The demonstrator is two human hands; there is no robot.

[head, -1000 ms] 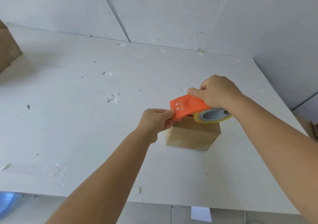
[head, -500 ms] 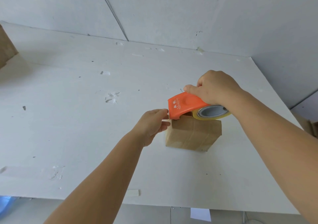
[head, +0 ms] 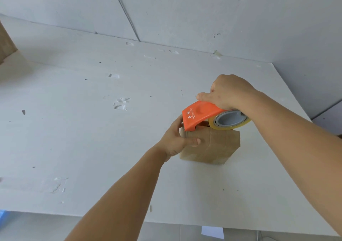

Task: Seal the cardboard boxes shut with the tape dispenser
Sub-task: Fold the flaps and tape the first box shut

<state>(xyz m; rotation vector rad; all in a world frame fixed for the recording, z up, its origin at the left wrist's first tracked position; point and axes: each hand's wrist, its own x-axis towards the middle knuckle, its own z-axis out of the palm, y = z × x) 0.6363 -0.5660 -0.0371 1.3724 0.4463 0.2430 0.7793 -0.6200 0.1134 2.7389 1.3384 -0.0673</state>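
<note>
Two hands: one cardboard box (head: 212, 146), one tape dispenser (head: 201, 115).

Right hand (head: 231, 92) grips the orange tape dispenser (head: 199, 115) on top of a small cardboard box (head: 214, 146) on the white counter (head: 92, 129). Left hand (head: 176, 140) holds the box's left side, thumb across its front.
</note>
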